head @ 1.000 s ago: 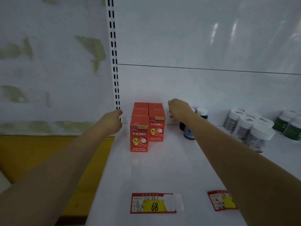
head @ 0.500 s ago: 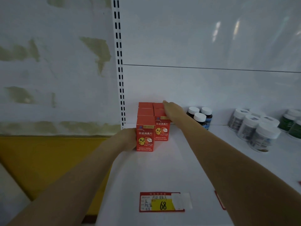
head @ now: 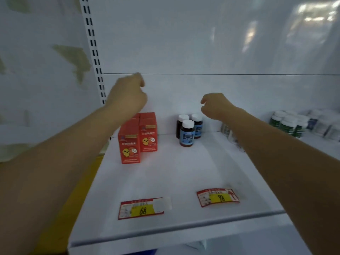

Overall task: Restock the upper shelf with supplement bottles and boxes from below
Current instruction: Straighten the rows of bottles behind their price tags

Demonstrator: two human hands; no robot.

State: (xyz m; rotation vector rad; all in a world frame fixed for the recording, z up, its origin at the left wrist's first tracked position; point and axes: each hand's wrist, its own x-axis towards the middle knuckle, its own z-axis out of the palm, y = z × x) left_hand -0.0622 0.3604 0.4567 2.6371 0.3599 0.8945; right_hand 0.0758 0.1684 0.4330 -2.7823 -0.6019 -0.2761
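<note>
Red supplement boxes (head: 138, 138) with a yellow cartoon figure stand in two rows at the back left of the white shelf (head: 174, 173). To their right stand three dark bottles (head: 188, 129) with white caps and blue labels. My left hand (head: 127, 94) hovers above the red boxes, fingers loosely curled, holding nothing. Above and right of the dark bottles, my right hand (head: 215, 105) hangs in the air with relaxed fingers, also holding nothing.
Green-labelled white-capped bottles (head: 288, 124) and further pale bottles stand at the back right. Two red and yellow price tags (head: 141, 208) (head: 218, 197) lie near the shelf's front edge. A slotted white upright (head: 93, 52) runs along the left; a peeling wall lies beyond it.
Both hands have lifted off the red boxes and moved up and apart. The left hand rose above the boxes; the right hand swung right, over the dark bottles. The camera moved closer.
</note>
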